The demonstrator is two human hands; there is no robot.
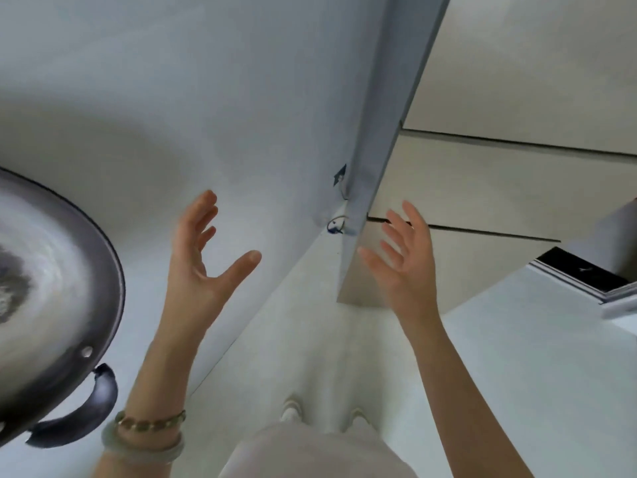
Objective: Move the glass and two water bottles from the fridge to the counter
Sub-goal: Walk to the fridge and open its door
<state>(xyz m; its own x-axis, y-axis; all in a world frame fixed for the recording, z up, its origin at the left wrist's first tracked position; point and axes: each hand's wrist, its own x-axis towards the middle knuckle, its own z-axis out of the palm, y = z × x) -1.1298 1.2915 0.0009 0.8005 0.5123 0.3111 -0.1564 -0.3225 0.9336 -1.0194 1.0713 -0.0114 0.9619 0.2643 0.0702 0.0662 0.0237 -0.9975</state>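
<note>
Head view, the only 1: left hand and right hand are both raised, palms facing each other. The fingers are spread apart and relaxed, holding nothing. Both hang in front of a tall pale blue-grey panel, prob. the fridge, shut as far as I can tell. The right hand is near the panel's vertical edge, not touching it.

No glass and no water bottles in view; presumably they're inside, behind that panel. A wok w/ a dark handle sits at far left, and there are 2 bracelets on the left wrist. Beige tiled wall at right, shoes on the white floor below. The bench can't be clearly made out.

Handling, my guess: the glass is rigid and fragile, and likely cold and damp, so slippery. Grip it round the mid-body, thumb opposite fingers, not by the rim. The bottles are heavier if full, and plastic ones give under a squeeze. Take each round the waist, 1 per hand.
</note>
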